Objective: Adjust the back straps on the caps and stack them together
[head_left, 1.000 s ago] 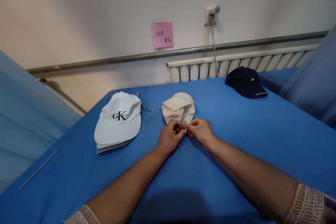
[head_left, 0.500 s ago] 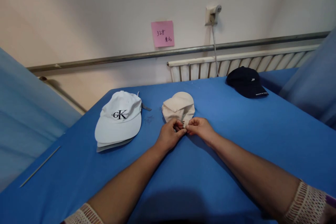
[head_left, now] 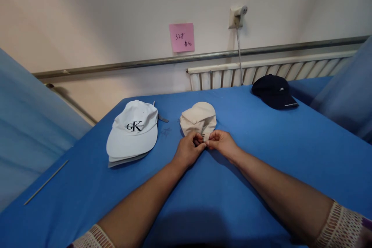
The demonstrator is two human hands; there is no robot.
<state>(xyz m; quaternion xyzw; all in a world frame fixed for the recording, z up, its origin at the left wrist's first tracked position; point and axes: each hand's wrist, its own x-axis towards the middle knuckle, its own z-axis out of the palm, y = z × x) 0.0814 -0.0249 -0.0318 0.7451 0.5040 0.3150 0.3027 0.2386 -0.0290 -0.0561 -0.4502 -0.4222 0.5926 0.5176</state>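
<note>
A beige cap [head_left: 198, 115] lies in the middle of the blue-covered table, its crown creased and a round button showing on top. My left hand [head_left: 189, 148] pinches the cap's near edge, thumb and fingers closed. Close against it, my right hand [head_left: 221, 143] pinches the same edge from the right. A small dark detail shows between the fingertips; the strap or fastening there is mostly hidden. To the left sits a white cap [head_left: 134, 124] with black letters, stacked on a grey one [head_left: 128, 161].
At the far right lies a dark navy cap [head_left: 273, 91]. A thin stick [head_left: 46, 182] rests near the left edge of the blue sheet [head_left: 186, 201]. Behind the table are a radiator [head_left: 226, 75], a metal rail [head_left: 145, 62] and a plugged-in cord [head_left: 240, 54]. Curtains [head_left: 26, 131] hang at both sides.
My right fingertips have moved slightly down along the beige cap's edge, closer to the left ones. The view has shifted a little; the other caps have stayed put.
</note>
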